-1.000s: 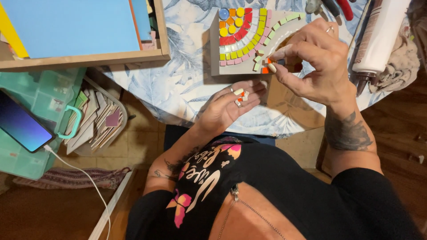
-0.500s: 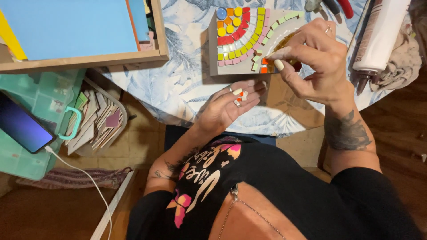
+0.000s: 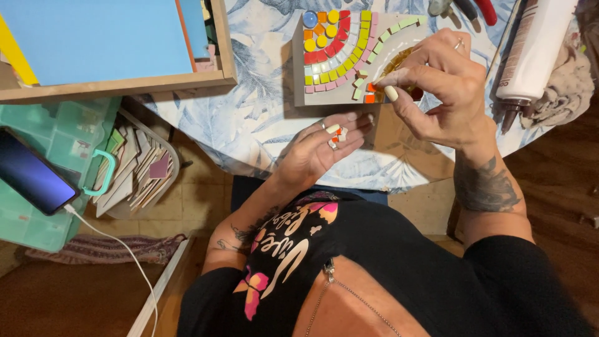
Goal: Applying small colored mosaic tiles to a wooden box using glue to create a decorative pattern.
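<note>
A grey mosaic board (image 3: pixel 385 45) lies on the leaf-print tablecloth (image 3: pixel 249 118), with curved rows of red, yellow, green and white tiles. My right hand (image 3: pixel 440 87) hovers over its lower right corner, thumb and forefinger pinched on a small orange tile (image 3: pixel 372 87) at the board's edge. My left hand (image 3: pixel 315 150) rests palm up just below the board, cupping a few small white and orange tile pieces (image 3: pixel 337 134). A ring shows on each hand.
A white glue tube (image 3: pixel 536 43) and a rag (image 3: pixel 571 87) lie to the right, with red-handled pliers (image 3: pixel 483 9) at the top. At the left are a wooden tray with a blue sheet (image 3: pixel 112 43), a green plastic box (image 3: pixel 59 134), a charging phone (image 3: pixel 31 171) and a basket of tile pieces (image 3: pixel 140 168).
My right hand's fingertips have shifted slightly down and left onto the board's lower edge with the tile. My left hand has stayed cupped in place.
</note>
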